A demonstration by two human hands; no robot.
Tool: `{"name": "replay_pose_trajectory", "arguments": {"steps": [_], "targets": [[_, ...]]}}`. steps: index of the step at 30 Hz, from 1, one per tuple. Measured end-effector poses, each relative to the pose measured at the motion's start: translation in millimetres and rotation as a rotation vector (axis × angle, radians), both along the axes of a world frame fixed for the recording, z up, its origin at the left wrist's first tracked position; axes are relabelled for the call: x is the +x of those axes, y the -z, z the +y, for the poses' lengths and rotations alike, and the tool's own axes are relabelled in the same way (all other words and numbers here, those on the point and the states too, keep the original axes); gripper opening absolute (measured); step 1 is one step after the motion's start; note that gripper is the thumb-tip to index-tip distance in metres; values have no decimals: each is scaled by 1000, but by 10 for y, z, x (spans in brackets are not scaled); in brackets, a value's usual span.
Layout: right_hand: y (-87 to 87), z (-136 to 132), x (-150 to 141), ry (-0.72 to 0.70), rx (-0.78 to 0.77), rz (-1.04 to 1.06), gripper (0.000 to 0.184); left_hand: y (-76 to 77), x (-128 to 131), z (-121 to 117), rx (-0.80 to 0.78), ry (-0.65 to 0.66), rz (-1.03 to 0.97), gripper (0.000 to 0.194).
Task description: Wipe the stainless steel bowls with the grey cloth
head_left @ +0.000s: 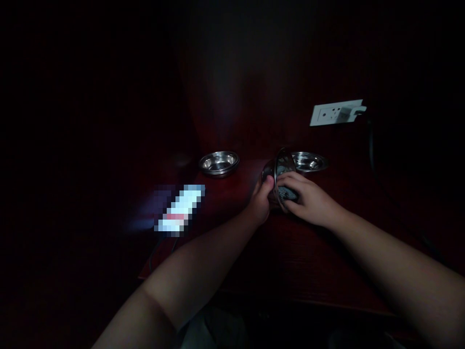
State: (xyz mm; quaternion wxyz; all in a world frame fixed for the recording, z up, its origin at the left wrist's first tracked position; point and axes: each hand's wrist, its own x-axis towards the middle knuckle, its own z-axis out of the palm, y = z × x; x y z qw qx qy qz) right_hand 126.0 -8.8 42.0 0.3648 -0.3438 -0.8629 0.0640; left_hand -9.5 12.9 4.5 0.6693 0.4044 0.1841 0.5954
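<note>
A shiny metal bowl (285, 160) is tipped on its side above the dark red table, its open side turned to the right. My left hand (260, 203) is closed on its outside, with the thumb at the rim. Inside the bowl, my right hand (314, 198) presses a dark, light-patterned cloth (288, 194), fingers bent around it. Just behind the right hand lies another shallow metal bowl (309, 161), partly covered by the held one. Farther left, what looks like a small stack of metal bowls (219, 164) sits upright.
A glowing, blurred-out phone (181, 208) lies at the table's left edge, a thin cable below it. On the back wall is a white socket plate (327, 114) with a plug (358, 111) and a hanging cord (371, 145). The surroundings are very dark.
</note>
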Motion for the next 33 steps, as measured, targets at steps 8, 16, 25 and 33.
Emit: {"name": "replay_pose_trajectory", "arguments": {"steps": [8, 16, 25, 33], "targets": [[-1, 0, 3, 2, -33, -10, 35, 5, -4, -1, 25, -2, -1, 55], [-17, -16, -6, -10, -32, -6, 32, 6, -2, 9, 33, -12, -15, 53], [-16, -12, -9, -28, -24, 5, 29, 15, -2, 23, 35, -30, -16, 50], [-18, -14, -10, -36, -33, 10, 29, -3, -2, 13, 48, -25, -18, 50]]}}
